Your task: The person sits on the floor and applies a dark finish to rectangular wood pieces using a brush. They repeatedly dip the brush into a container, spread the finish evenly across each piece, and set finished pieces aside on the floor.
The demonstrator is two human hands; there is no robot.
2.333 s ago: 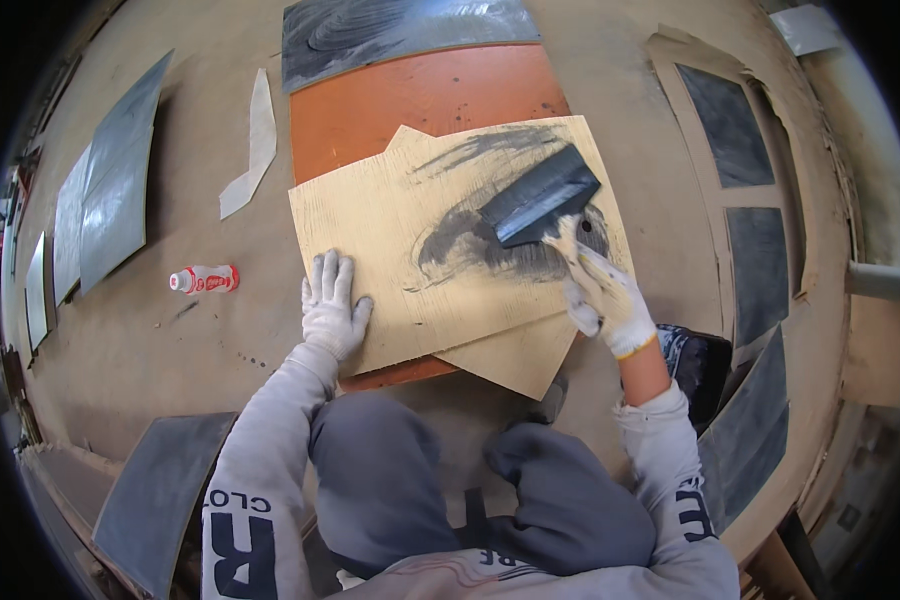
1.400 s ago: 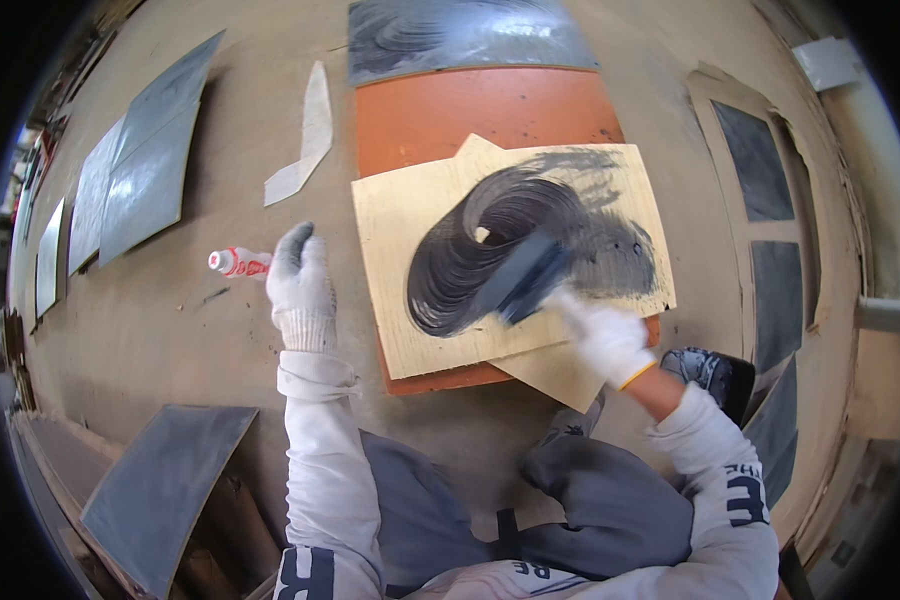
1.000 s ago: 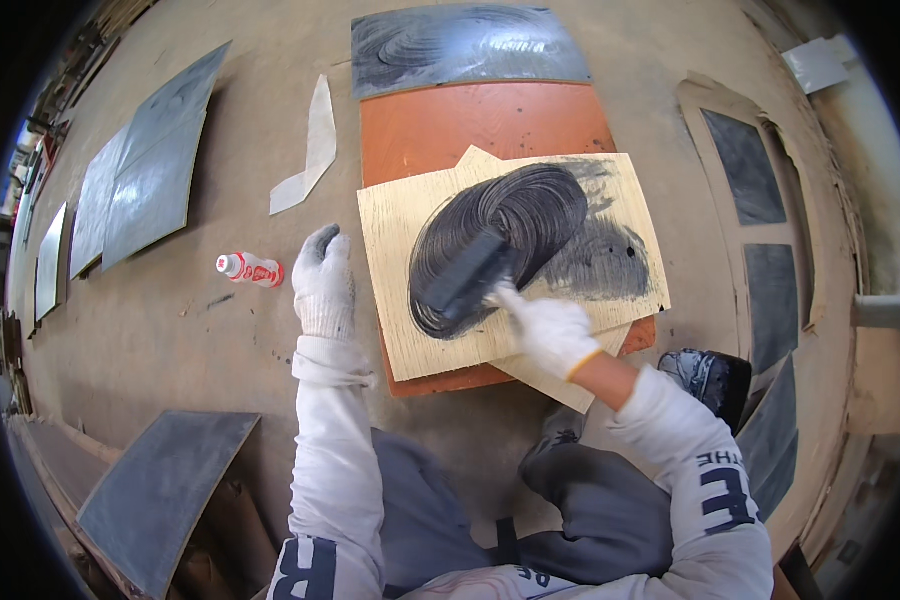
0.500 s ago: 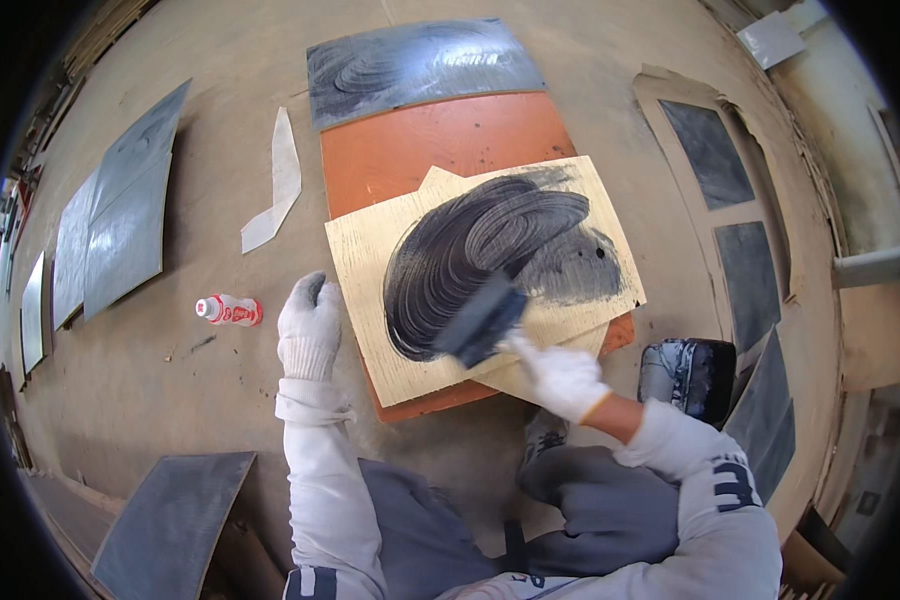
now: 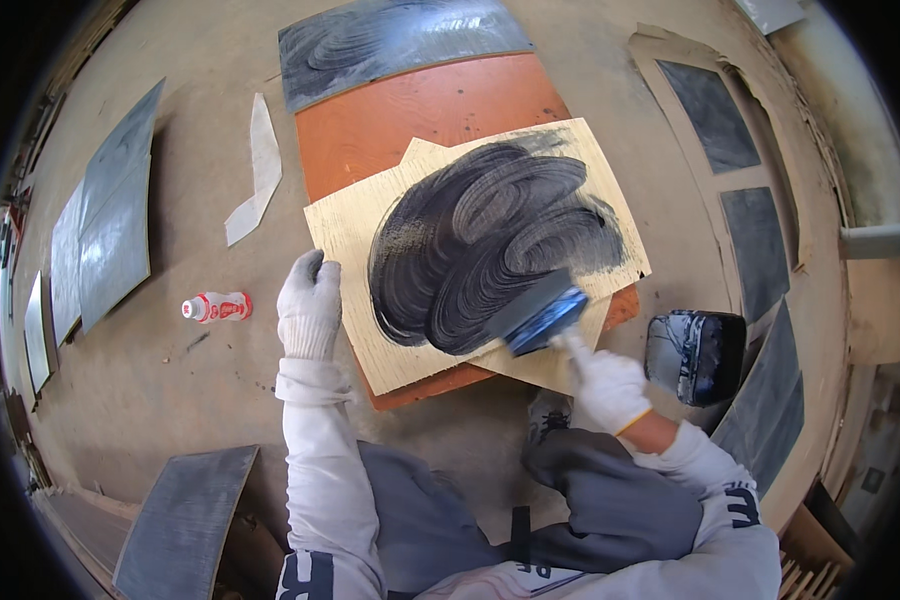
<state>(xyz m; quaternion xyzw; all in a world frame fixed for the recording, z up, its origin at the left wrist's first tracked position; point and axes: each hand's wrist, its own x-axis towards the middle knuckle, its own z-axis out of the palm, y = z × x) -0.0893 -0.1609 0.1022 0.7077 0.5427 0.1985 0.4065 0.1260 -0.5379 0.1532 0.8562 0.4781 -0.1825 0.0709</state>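
Observation:
A pale wood-grain board (image 5: 355,345) lies at a slant before me, with swirling black paint (image 5: 450,250) over much of its surface. At the board's left edge, my gloved left hand (image 5: 310,295) is closed, its thumb up against the edge. My gloved right hand (image 5: 608,385) grips a wide paint brush (image 5: 540,310) by its handle. The bristles rest on the lower right of the painted area. A second pale board (image 5: 560,365) shows partly from underneath, above an orange-brown board (image 5: 430,105).
A paint-stained black tub (image 5: 695,355) stands right of my right hand. A red-and-white bottle (image 5: 218,306) lies at left. Dark-coated panels lie at the far end (image 5: 400,45), left (image 5: 115,225), right (image 5: 755,245) and lower left (image 5: 185,520). A pale strip (image 5: 258,175) lies on the floor.
The brush has swept rightward and round, leaving a new black swirl across the board's lower middle and right. My left hand stays at the left edge. The view has shifted slightly.

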